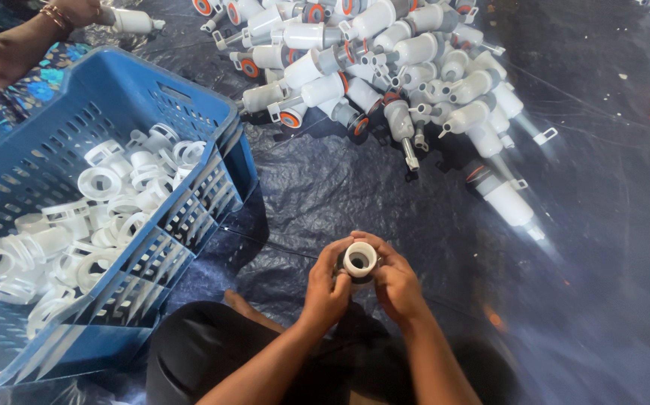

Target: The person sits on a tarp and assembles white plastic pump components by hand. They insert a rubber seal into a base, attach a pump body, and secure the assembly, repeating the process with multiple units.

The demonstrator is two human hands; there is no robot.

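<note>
Head view: crate (190, 105) of white rings (100, 182)

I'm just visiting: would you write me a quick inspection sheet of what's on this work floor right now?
Surface: dark, wrinkled plastic sheet on the floor.
Job's things: white ring-shaped plastic part held between both hands.
Clutter: pile of white tap-like parts with orange rings; blue crate holding loose white rings.
Grippers: left hand and right hand both closed around the ring-shaped part.
Cables: nothing seen.
Surroundings: another person's hand at top left, holding a white part.
</note>
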